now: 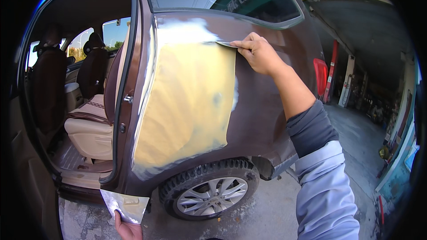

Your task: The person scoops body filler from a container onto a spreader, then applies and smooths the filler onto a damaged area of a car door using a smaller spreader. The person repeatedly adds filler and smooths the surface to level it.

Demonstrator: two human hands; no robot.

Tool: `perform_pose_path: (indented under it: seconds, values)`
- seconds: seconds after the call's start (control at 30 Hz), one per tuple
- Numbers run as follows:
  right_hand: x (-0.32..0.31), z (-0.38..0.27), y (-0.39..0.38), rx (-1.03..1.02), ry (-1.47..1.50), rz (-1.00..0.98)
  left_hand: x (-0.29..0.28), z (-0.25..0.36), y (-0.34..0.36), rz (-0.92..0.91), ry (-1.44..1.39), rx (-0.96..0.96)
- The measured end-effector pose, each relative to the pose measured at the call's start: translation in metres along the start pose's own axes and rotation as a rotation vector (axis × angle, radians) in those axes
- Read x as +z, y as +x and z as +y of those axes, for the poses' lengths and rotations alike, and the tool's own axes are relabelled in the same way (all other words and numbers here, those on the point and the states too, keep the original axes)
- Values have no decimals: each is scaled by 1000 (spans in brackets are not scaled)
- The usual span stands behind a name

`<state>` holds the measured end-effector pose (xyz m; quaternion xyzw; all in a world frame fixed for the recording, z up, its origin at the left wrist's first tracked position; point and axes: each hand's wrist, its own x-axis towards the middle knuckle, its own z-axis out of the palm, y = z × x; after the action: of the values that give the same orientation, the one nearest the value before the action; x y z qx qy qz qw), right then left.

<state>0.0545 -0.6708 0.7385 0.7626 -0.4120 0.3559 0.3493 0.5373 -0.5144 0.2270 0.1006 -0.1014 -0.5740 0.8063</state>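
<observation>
A broad patch of pale yellow body filler (pixel 189 98) covers the rear side panel of a brown car (pixel 262 102). Along its top runs a whitish sanded band (pixel 184 30). My right hand (pixel 259 54) is raised to the patch's upper right corner, fingers pinched on a thin putty scraper (pixel 226 43) whose blade lies against the panel. Low at the left, my left hand (pixel 127 230) grips a flat mixing plate (pixel 135 214) by its lower edge, thumb on top. A small lump of yellowish filler (pixel 131 201) and some smears sit on that plate.
The car's rear door opening (pixel 122 106) is at the left, with a beige and brown seat (pixel 91 129) inside. Below the patch is the rear wheel (pixel 212 195). A red tail light (pixel 320 76) marks the car's rear corner. Behind it opens a dim garage with a red post (pixel 330 71).
</observation>
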Motion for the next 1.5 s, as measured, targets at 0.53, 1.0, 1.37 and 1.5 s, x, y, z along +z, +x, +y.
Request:
perform_pose_path:
  seconds: [0.53, 1.0, 1.37, 1.5]
  values:
    - [17, -24, -44, 49, 11, 41, 3, -8, 4, 5, 28, 0]
    - [41, -53, -107, 31, -17, 61, 2, -10, 6, 10, 29, -4]
    - [67, -80, -164, 30, 26, 88, 2, -10, 5, -17, 34, -9]
    - [74, -90, -181, 52, 49, 74, 1, -10, 5, -20, 45, -1]
